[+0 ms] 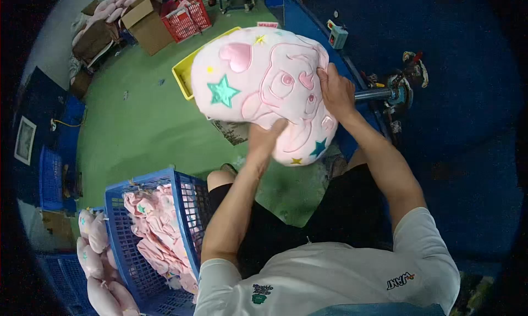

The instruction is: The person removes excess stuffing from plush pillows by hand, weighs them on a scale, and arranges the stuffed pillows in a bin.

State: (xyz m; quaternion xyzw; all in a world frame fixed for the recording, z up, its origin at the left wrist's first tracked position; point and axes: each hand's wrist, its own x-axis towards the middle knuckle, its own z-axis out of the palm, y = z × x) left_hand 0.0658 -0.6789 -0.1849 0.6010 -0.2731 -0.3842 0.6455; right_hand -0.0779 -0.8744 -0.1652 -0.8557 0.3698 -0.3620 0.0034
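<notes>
A plump pale pink plush pillow (258, 101) is held up in front of me, its embroidered face outline, shiny heart and coloured stars turned toward the camera. My left hand (266, 140) grips its lower edge, thumb over the front and the other fingers hidden behind. On the right edge, my right hand (336, 93) is closed on the fabric. Close beside that hand, a metal tube (373, 95) sticks out from a machine fitting on the blue wall. The back of the pillow is out of sight.
A blue plastic basket (175, 206) of flat pink covers (157, 228) stands at my left, with stuffed pink pieces (99, 261) beyond it. A yellow crate (184, 77) sits partly behind the pillow. Further back are a cardboard box (147, 27) and a red basket (187, 19).
</notes>
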